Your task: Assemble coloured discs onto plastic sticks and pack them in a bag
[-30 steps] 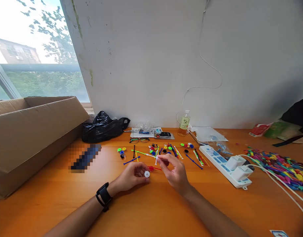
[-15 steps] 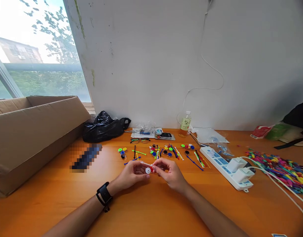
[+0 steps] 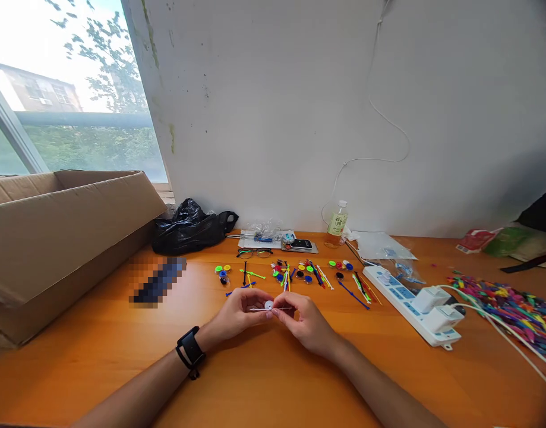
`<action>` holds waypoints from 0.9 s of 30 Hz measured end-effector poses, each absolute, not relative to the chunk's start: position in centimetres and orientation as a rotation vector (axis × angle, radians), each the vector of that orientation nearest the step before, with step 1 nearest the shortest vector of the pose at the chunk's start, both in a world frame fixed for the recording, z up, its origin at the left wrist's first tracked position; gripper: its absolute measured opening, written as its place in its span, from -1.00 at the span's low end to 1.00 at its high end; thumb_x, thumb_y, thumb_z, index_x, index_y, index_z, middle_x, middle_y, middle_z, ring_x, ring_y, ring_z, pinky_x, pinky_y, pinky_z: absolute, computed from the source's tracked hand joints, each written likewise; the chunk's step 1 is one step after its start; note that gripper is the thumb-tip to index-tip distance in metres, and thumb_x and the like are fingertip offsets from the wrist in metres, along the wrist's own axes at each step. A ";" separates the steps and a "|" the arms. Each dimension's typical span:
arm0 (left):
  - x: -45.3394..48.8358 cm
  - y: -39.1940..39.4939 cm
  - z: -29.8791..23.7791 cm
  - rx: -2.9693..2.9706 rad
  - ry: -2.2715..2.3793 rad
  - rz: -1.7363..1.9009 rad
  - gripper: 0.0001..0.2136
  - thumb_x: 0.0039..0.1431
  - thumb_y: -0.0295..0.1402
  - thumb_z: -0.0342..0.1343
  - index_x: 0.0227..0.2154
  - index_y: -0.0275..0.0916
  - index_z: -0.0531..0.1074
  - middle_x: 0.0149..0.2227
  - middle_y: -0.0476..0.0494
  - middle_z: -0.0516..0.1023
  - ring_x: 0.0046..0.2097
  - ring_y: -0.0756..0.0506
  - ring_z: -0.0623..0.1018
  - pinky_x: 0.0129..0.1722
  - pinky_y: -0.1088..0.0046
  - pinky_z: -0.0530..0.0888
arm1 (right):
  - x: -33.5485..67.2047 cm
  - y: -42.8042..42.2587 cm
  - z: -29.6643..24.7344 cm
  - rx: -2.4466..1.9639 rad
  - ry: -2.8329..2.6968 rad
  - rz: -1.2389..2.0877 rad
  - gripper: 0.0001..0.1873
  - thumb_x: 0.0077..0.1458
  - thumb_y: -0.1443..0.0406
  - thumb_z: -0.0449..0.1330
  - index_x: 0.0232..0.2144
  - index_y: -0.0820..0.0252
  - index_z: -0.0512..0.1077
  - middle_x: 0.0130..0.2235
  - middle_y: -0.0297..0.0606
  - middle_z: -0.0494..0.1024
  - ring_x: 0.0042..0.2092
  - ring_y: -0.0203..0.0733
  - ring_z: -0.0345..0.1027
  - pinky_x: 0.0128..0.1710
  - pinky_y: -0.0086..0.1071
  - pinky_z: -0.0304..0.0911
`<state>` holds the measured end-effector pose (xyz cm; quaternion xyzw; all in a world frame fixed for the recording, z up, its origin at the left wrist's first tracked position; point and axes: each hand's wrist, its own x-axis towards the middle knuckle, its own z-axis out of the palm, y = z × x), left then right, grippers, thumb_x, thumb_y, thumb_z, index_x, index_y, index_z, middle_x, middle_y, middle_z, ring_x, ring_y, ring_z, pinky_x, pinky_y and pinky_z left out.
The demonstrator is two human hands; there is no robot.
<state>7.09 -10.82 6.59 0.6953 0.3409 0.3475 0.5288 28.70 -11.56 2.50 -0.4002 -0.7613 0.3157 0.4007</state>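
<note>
My left hand [image 3: 237, 311] and my right hand [image 3: 306, 319] meet over the near middle of the table. Between their fingertips is a small round white plastic disc [image 3: 268, 305], which my left thumb and fingers hold. A thin white plastic stick [image 3: 256, 310] lies level across it, and my right thumb and index finger pinch it by the disc. The fingers partly hide both pieces. Just beyond my hands lie loose coloured plastic sticks [image 3: 353, 295] and several small coloured discs [image 3: 308, 279].
A power strip [image 3: 410, 306] with white plugs stands at right, beside a pile of colourful balloon-like pieces [image 3: 507, 306]. A bottle [image 3: 337, 226], glasses [image 3: 253, 254] and a black plastic bag [image 3: 192, 229] sit along the wall. A cardboard box [image 3: 76, 238] is at left.
The white stick has turned from slanted to level, and the white disc has tilted. A red piece seen by my right fingers before is now out of sight. The view has shifted slightly.
</note>
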 end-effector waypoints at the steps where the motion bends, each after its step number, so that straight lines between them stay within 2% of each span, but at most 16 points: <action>1: 7.1 -10.9 6.6 1.663 0.813 0.828 -0.65 0.14 -0.10 0.40 -0.24 -0.34 0.66 -0.22 -0.22 0.69 -0.20 -0.15 0.61 -0.17 0.41 0.52 | 28.7 -11.6 2.5 -1.012 -1.927 0.795 -0.82 0.35 0.17 0.22 -0.24 0.13 0.55 -0.25 -0.30 0.64 -0.21 -0.17 0.50 -0.16 -0.36 0.35; 19: 7.0 -10.6 6.2 1.767 0.748 0.836 -0.62 0.24 -0.06 0.31 -0.16 -0.33 0.69 -0.14 -0.31 0.71 -0.14 -0.21 0.63 -0.11 0.35 0.54 | 28.8 -11.5 2.4 -1.036 -1.969 0.701 -0.80 0.35 0.17 0.21 -0.25 0.12 0.57 -0.25 -0.28 0.66 -0.25 -0.17 0.50 -0.21 -0.37 0.35; 27: 7.0 -10.5 6.1 1.796 0.771 0.820 -0.65 0.27 -0.09 0.29 -0.17 -0.33 0.70 -0.15 -0.29 0.73 -0.14 -0.22 0.65 -0.11 0.34 0.54 | 28.7 -11.5 2.3 -1.089 -1.951 0.713 -0.79 0.35 0.15 0.21 -0.25 0.13 0.54 -0.28 -0.29 0.64 -0.27 -0.18 0.50 -0.25 -0.38 0.34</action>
